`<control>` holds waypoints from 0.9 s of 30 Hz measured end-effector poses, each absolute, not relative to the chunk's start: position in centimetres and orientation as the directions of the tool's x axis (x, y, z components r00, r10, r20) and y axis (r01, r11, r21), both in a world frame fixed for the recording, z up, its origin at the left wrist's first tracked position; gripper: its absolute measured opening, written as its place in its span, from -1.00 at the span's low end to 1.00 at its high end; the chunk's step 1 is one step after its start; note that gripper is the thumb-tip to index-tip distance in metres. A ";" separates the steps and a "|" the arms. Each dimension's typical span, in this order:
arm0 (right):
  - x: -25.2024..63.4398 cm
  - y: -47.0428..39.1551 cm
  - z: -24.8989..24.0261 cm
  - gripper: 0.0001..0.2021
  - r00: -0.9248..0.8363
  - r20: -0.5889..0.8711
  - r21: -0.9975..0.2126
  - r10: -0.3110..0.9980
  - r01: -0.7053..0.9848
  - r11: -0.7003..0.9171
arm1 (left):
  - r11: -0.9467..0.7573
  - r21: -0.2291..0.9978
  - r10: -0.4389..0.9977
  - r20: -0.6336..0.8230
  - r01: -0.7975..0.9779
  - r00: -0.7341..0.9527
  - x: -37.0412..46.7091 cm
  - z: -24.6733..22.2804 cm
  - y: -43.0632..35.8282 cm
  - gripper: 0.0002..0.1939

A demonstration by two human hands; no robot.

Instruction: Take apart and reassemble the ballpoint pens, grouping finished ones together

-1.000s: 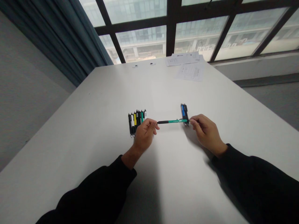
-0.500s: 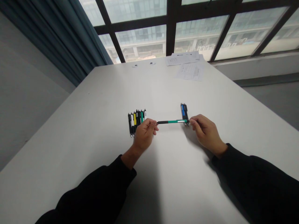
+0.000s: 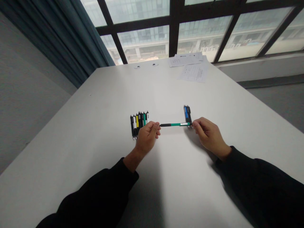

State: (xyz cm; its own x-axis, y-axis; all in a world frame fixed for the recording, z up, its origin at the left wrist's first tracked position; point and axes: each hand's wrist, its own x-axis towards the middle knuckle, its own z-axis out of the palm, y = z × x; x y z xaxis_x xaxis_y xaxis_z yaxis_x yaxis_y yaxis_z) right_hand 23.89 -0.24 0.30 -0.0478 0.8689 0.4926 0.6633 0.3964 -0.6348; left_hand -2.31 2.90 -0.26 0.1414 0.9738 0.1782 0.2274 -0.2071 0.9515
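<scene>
At the frame's centre, the left hand (image 3: 146,136) and right hand (image 3: 209,134) pinch the green pen (image 3: 175,124) at both ends, fingertips (image 3: 156,126) closed, its silver strip (image 3: 184,124) now turned more visible, suggesting rolling.

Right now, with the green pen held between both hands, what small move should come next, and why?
Perhaps the left hand should let go of the held green pen: the right hand seems to pinch its other end, near the blue pen.
</scene>
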 end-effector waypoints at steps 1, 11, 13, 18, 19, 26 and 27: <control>23.9 -0.2 0.3 -0.75 -0.050 0.492 -0.635 0.869 0.663 0.397 | -0.207 0.951 0.974 0.179 0.230 0.140 -2.3 -0.2 2.9 -0.53; 23.9 -0.4 0.4 -0.74 -0.056 0.478 -0.638 0.876 0.664 0.390 | -0.190 0.952 0.978 0.161 0.238 0.136 -2.3 -0.3 2.9 -0.49; 23.9 -0.4 0.4 -0.73 -0.053 0.478 -0.640 0.877 0.662 0.390 | -0.191 0.951 0.977 0.161 0.242 0.138 -2.3 -0.3 2.9 -0.49; 23.8 -0.4 0.5 -0.71 -0.053 0.466 -0.641 0.883 0.668 0.379 | -0.182 0.954 0.978 0.151 0.240 0.142 -2.3 -0.3 2.8 -0.47; 23.8 -0.4 0.6 -0.70 -0.053 0.464 -0.642 0.884 0.668 0.377 | -0.179 0.954 0.979 0.147 0.242 0.143 -2.3 -0.3 2.8 -0.47; 23.7 -0.3 0.7 -0.66 -0.046 0.470 -0.637 0.882 0.674 0.375 | -0.160 0.953 0.982 0.127 0.256 0.141 -2.4 -0.3 2.7 -0.45; 23.7 -0.3 0.6 -0.66 -0.048 0.468 -0.636 0.882 0.675 0.374 | -0.156 0.954 0.982 0.123 0.255 0.142 -2.4 -0.3 2.7 -0.44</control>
State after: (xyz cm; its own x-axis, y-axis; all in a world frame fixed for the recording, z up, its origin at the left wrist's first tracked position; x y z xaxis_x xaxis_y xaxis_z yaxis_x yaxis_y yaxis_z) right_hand 23.75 -0.29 0.62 -0.0480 0.8824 0.4681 0.6746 0.3742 -0.6363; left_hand -2.40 2.71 -0.28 0.1418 0.9823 0.1227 0.2551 -0.1561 0.9542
